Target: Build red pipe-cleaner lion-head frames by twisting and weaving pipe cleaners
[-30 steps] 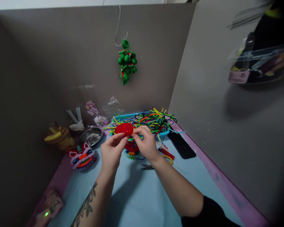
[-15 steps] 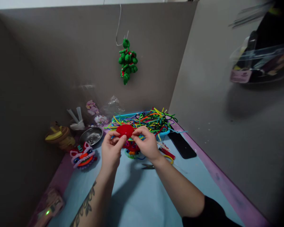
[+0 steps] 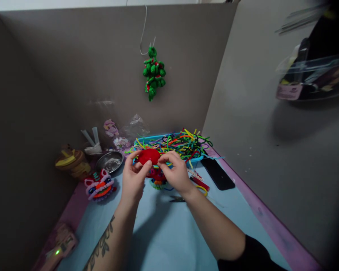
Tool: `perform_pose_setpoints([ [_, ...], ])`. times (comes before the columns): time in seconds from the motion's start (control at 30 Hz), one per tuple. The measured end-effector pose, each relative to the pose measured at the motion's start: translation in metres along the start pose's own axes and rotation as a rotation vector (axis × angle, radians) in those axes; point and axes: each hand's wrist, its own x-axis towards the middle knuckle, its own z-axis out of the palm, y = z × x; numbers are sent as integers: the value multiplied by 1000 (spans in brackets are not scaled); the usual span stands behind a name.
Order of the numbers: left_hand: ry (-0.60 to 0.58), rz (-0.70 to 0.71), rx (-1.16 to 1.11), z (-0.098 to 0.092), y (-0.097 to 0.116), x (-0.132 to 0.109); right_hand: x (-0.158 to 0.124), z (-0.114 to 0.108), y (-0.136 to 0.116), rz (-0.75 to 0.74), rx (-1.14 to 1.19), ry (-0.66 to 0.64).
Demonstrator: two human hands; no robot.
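Both of my hands hold a fuzzy red disc [image 3: 148, 156] of coiled pipe cleaner above the light blue table mat [image 3: 169, 233]. My left hand [image 3: 133, 180] pinches its left edge between thumb and fingers. My right hand [image 3: 175, 174] pinches its right edge. Just below the disc, partly hidden by my hands, sits a multicoloured pipe-cleaner figure [image 3: 157, 180] on the mat. Behind the disc a blue tray [image 3: 196, 159] is heaped with pipe cleaners [image 3: 180, 143] of many colours.
A pipe-cleaner lion head [image 3: 99, 186], a metal dish [image 3: 110, 162] and a brown-yellow toy [image 3: 70, 162] stand at the left. Scissors [image 3: 177, 199], a red stick [image 3: 200, 183] and a black phone [image 3: 217, 174] lie at the right. A green ornament [image 3: 154, 73] hangs on the back wall.
My hands have drawn closer together on the red disc and my left fingers have closed further around its edge. The disc stays in about the same place.
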Motion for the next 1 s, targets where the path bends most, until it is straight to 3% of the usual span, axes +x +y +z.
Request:
perform_pose_setpoints([
  [0.3, 68, 79, -63, -1, -8, 1, -1, 3, -4, 16, 17, -51],
  [0.57, 57, -7, -122, -2, -9, 4, 3, -1, -2, -73, -35, -70],
  [0.77, -10, -5, -72, -7, -13, 5, 4, -2, 2, 6, -51, 0],
  [1.0, -41, 35, -44, -8, -13, 5, 4, 0, 2, 60, 42, -88],
])
